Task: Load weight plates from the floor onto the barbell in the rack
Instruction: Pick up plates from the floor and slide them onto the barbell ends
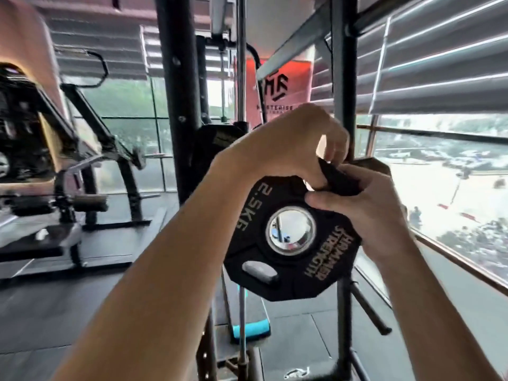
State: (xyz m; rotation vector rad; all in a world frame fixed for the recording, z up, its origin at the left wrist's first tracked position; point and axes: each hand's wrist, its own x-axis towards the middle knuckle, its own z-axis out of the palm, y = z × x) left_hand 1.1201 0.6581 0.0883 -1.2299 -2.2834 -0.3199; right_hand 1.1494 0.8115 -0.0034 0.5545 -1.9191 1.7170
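A black weight plate point(291, 237) marked "2.5KG" and "HAMMER STRENGTH" is held at chest height in front of the rack point(343, 78), its face turned toward the camera and its chrome-lined centre hole point(290, 231) in plain view. The left hand point(291, 149) comes over the plate's upper edge, with its fingers point(334, 149) curled down and pinching the rim near the top. The right hand point(368, 207) grips the plate's upper right edge, thumb across the face and fingers wrapped behind, where their tips are hidden. Both hands meet at the same part of the rim, just beside the rack's right upright. The plate hangs below them, clear of the floor point(82, 312). Whether it touches the barbell cannot be told. A window point(453, 202) with blinds point(439, 64) lies to the right; another exercise machine point(55, 160) stands at left.
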